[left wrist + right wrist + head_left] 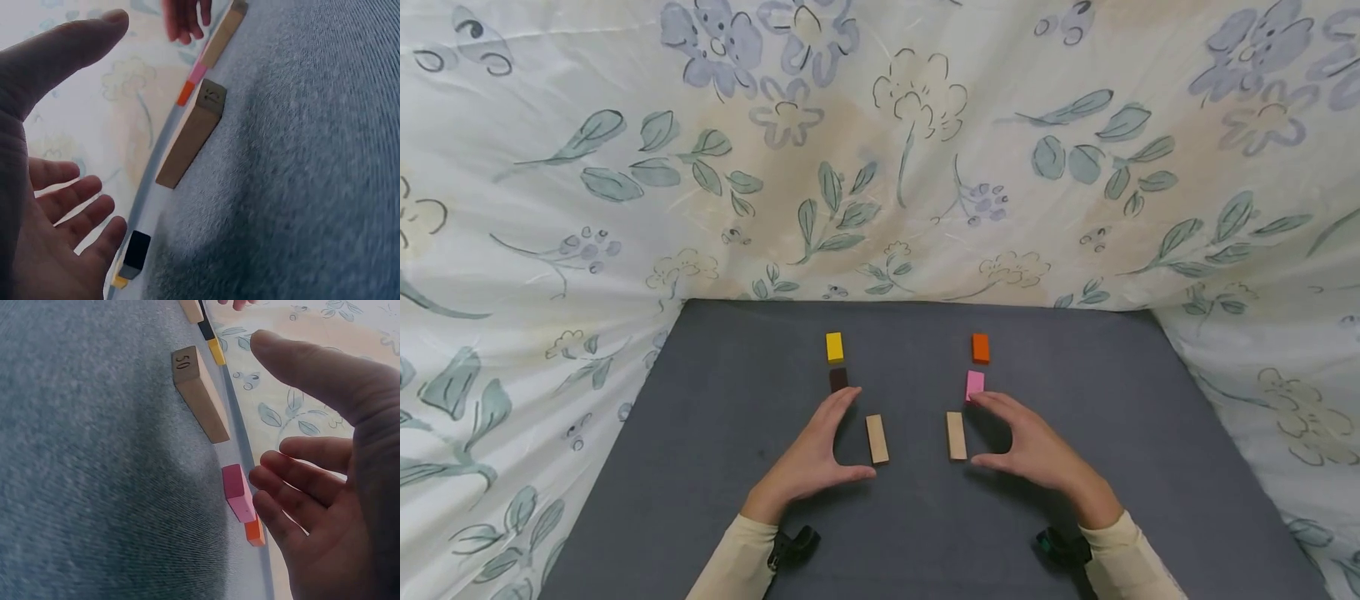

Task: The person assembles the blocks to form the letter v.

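Left hand (811,454): thumb and fingers stood apart, near left wooden block (877,439) | Right hand (1033,446): same, near right wooden block (956,436) | 2 wooden blocks lay between hands on grey surface (917,533)

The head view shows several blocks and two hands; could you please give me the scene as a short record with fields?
Left hand: empty, beside the left wooden block
Right hand: empty, beside the right wooden block
Left pair: yellow block, with dark brown block nearer the person
Right pair: orange block, with pink block nearer the person
Work surface: dark grey
Backdrop: floral fabric
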Demonstrator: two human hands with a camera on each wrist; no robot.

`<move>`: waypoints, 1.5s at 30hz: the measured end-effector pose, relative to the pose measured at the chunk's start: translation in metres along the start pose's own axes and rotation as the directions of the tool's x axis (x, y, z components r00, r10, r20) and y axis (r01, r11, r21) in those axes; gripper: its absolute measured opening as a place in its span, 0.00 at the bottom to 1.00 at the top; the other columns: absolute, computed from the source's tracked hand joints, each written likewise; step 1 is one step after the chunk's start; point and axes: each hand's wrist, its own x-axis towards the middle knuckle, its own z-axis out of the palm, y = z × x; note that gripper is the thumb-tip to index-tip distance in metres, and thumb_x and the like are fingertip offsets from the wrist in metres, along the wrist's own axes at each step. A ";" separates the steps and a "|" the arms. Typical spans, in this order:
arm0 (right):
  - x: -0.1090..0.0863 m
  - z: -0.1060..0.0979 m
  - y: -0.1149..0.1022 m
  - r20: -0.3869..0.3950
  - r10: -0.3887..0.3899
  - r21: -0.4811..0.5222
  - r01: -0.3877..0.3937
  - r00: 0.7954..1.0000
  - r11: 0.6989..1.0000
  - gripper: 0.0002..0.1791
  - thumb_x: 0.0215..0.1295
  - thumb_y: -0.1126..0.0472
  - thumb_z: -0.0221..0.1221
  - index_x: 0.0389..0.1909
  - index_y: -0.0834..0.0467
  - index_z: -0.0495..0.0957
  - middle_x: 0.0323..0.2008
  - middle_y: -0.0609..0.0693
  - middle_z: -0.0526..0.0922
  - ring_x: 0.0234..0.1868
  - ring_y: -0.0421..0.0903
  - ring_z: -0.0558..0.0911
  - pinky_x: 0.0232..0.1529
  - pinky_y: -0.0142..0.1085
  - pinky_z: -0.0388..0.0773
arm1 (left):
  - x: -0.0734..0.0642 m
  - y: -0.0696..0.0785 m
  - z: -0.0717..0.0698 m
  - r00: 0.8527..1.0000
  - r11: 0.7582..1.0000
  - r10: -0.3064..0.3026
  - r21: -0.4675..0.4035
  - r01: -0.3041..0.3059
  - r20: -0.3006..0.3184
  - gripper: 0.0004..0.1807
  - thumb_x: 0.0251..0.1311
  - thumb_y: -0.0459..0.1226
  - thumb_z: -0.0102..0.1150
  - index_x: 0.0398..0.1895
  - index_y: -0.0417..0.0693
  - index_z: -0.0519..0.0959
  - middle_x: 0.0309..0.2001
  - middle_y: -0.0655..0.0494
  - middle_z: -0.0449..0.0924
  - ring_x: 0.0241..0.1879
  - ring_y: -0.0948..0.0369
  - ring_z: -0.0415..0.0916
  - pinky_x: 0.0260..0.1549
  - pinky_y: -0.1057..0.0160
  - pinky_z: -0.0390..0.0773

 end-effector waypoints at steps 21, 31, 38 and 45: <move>0.003 0.011 0.000 0.016 -0.017 0.010 0.017 1.000 1.000 0.48 0.56 0.50 0.83 0.76 0.57 0.75 0.73 0.59 0.74 0.70 0.63 0.75 0.67 0.66 0.74 | 0.012 -0.011 0.016 0.999 1.000 0.017 -0.006 -0.017 0.048 0.63 0.54 0.53 0.86 0.87 0.47 0.57 0.81 0.51 0.60 0.75 0.51 0.67 0.71 0.39 0.70; 0.006 0.015 0.003 0.022 -0.009 -0.004 0.009 1.000 1.000 0.46 0.57 0.50 0.83 0.76 0.55 0.76 0.72 0.56 0.76 0.66 0.57 0.79 0.66 0.63 0.76 | 0.015 -0.013 0.017 0.998 0.999 0.025 0.021 -0.027 0.063 0.61 0.55 0.51 0.85 0.86 0.46 0.59 0.79 0.49 0.63 0.76 0.50 0.65 0.72 0.40 0.69; 0.009 0.021 0.004 0.031 -0.023 -0.016 0.023 0.999 1.000 0.46 0.58 0.49 0.82 0.76 0.56 0.76 0.69 0.56 0.77 0.64 0.56 0.78 0.66 0.62 0.76 | 0.014 -0.010 0.015 0.998 0.997 0.023 0.067 -0.027 0.062 0.58 0.56 0.49 0.86 0.85 0.44 0.62 0.77 0.48 0.67 0.78 0.47 0.63 0.72 0.39 0.68; 0.010 0.023 0.006 0.032 -0.040 -0.015 0.041 0.999 0.999 0.44 0.59 0.51 0.82 0.75 0.56 0.77 0.69 0.55 0.77 0.64 0.55 0.78 0.65 0.60 0.77 | 0.015 -0.008 0.015 0.997 0.994 0.018 0.110 -0.026 0.073 0.55 0.58 0.48 0.84 0.84 0.43 0.64 0.78 0.44 0.66 0.77 0.45 0.63 0.72 0.39 0.68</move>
